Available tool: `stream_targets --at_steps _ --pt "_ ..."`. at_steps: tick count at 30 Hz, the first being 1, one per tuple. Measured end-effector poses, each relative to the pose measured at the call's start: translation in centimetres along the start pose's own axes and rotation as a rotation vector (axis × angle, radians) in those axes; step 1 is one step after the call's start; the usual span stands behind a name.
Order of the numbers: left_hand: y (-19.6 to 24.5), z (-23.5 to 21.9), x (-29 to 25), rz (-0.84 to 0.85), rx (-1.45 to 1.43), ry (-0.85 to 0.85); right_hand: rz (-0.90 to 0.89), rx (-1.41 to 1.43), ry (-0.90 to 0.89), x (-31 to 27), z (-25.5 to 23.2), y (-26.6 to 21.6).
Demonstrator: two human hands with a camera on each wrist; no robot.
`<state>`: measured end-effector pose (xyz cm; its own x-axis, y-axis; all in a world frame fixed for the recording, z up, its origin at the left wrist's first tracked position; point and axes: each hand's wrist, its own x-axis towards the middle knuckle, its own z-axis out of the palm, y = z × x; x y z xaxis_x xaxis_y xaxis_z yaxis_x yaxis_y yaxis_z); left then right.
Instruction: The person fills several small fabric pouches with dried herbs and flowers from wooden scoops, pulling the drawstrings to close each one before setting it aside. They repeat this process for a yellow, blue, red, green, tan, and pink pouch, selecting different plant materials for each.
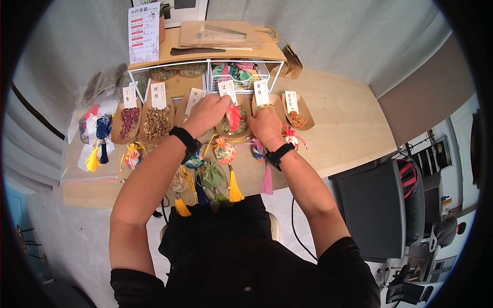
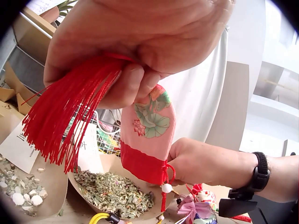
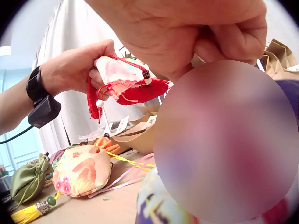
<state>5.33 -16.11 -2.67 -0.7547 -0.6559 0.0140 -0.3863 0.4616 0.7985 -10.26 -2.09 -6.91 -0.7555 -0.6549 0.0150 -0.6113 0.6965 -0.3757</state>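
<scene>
One hand of mine, the left hand (image 1: 208, 112), has its fingers curled round the tassel end of a sachet (image 2: 145, 133), holding it up above a paper tray (image 2: 110, 164) of chopped green herbs (image 2: 114, 193). Its long axis slants downward from my grip, the tassel end up in my fingers and the red mouth end lowest, turned toward my right side. The body is pale pink cloth, printed with a green lotus leaf (image 2: 156, 125) and small reddish flowers; below the print runs a plain red band (image 2: 142, 163), where a red cord carries a white bead (image 2: 167, 188). Out of my fist a full red tassel (image 2: 70, 112) fans sideways and down. My right hand (image 1: 265, 126) is close by, fingers curled, at the near side of the next tray along; much of its wrist view is blurred, so I cannot tell whether it pinches anything. Nearer my body, a peach pouch (image 1: 225, 150) with a yellow tassel (image 1: 235, 187) and a green pouch (image 1: 214, 174) lie on the counter (image 1: 349, 118). Beyond the row of labelled trays is a wooden shelf (image 1: 246, 57), with clear tongs (image 1: 221, 35) on top.
</scene>
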Motion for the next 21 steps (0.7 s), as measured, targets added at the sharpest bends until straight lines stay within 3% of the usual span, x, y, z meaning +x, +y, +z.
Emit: stream_targets --at_steps 13,19,21 --pt "-0.1 -0.2 0.4 -0.006 0.025 -0.004 -0.003 0.010 0.047 0.7 0.9 0.8" --pt "1.7 -0.9 -0.3 0.076 0.041 0.101 -0.052 0.117 0.147 -1.0 -0.6 0.5" --pt "2.0 -0.8 -0.1 0.031 0.048 0.025 -0.070 0.164 0.171 -1.6 -0.9 0.4"
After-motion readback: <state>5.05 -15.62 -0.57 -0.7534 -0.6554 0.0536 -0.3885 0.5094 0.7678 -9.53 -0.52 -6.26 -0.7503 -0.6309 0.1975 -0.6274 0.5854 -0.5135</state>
